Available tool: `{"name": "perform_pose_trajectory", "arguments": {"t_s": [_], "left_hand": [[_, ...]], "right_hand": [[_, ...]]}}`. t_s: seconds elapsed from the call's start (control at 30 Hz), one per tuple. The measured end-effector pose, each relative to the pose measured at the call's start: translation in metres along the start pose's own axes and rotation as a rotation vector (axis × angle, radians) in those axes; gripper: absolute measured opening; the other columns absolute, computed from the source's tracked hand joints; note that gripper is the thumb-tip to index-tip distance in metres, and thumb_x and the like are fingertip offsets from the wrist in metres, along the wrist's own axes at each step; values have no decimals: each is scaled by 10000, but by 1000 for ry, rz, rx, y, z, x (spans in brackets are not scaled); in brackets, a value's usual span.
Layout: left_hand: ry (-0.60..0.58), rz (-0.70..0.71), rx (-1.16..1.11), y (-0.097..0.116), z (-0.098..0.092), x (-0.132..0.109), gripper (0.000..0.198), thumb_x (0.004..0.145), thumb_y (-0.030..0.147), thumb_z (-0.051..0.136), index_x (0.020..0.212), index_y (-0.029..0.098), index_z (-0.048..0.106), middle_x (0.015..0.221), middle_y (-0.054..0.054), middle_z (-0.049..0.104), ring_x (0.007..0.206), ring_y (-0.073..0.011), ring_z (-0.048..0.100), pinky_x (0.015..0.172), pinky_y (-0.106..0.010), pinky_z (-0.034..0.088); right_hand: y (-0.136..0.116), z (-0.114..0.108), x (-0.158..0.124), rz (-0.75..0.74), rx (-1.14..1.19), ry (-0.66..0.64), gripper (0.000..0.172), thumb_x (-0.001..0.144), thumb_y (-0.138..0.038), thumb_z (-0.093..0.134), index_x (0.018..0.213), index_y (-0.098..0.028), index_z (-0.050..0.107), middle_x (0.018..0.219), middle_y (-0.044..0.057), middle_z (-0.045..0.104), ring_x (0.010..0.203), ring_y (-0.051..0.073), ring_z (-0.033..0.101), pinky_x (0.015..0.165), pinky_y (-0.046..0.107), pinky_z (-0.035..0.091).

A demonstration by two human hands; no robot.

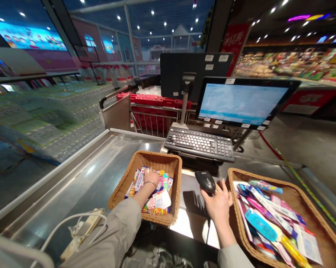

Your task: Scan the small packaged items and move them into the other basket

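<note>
"Candy packs, ctr of frame, in wicker basket. L hand?"

"In among 'em; grip, can't tell. R hand holds black mouse, right of ctr. Prob. reaching step; next pick'd need narrow pinch."

Shiny metal counter with raised edges, middle wicker basket standing on it, second wicker basket at right, cream power strip with white cable lying at lower left.
</note>
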State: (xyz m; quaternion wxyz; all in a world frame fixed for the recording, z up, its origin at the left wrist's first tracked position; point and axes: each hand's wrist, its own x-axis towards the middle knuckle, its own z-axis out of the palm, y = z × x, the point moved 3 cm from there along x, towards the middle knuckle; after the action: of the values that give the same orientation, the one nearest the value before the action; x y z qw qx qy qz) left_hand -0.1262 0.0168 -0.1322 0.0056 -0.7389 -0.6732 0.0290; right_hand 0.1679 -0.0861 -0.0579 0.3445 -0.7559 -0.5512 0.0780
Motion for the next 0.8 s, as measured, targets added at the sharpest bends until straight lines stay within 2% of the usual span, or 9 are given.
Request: {"name": "perform_pose_trajectory", "arguments": {"t_s": [0.1, 0.2, 0.33, 0.43, 0.63, 0.8], "left_hand": [[32, 0, 1, -1, -6, 0, 362, 842, 80, 417, 984, 193, 730, 1222, -145, 666, 1334, -323, 427, 1088, -663, 197], [77, 24, -5, -3, -18, 0, 406, 861, 59, 375, 1016, 206, 720, 1301, -125, 627, 1379, -303, 379, 1113, -661, 150], [143, 64, -10, -4, -39, -1, 437, 898, 72, 334, 1076, 236, 699, 1391, -80, 568, 1428, -271, 305, 1142, -649, 84], [236, 85, -40, -3, -59, -3, 402, 914, 99, 347, 1035, 245, 702, 1394, -56, 568, 1431, -267, 303, 1150, -654, 67], [415, 106, -113, 8, -95, -13, 285, 926, 170, 424, 896, 239, 699, 1424, -32, 537, 1427, -293, 309, 1147, -682, 37], [512, 107, -157, 26, -110, -18, 249, 947, 292, 461, 887, 251, 699, 1443, -18, 515, 1444, -312, 267, 1149, -682, 23]], "right_hand": [[0, -1, -1, -4, -4, 7, 458, 750, -543, 506, 982, -210, 717, 1239, 98, 644, 1382, 303, 303, 1122, 548, 112], [-3, -3, -1, -21, -17, 23, 418, 758, -523, 512, 956, -219, 718, 1232, 96, 645, 1380, 301, 305, 1119, 552, 122], [-9, -8, -2, -25, -12, 46, 397, 758, -494, 521, 953, -209, 717, 1246, 110, 629, 1376, 300, 313, 1115, 545, 139], [-15, -12, -2, -35, -6, 45, 409, 757, -499, 502, 943, -207, 720, 1257, 114, 625, 1374, 299, 320, 1116, 539, 130], [-23, -17, 0, -72, 22, 73, 422, 750, -484, 507, 997, -201, 702, 1218, 90, 659, 1382, 289, 317, 1128, 542, 116], [-27, -21, 1, -101, 13, 93, 458, 762, -476, 495, 1077, -202, 683, 1277, 96, 627, 1390, 293, 305, 1114, 562, 124]]}}
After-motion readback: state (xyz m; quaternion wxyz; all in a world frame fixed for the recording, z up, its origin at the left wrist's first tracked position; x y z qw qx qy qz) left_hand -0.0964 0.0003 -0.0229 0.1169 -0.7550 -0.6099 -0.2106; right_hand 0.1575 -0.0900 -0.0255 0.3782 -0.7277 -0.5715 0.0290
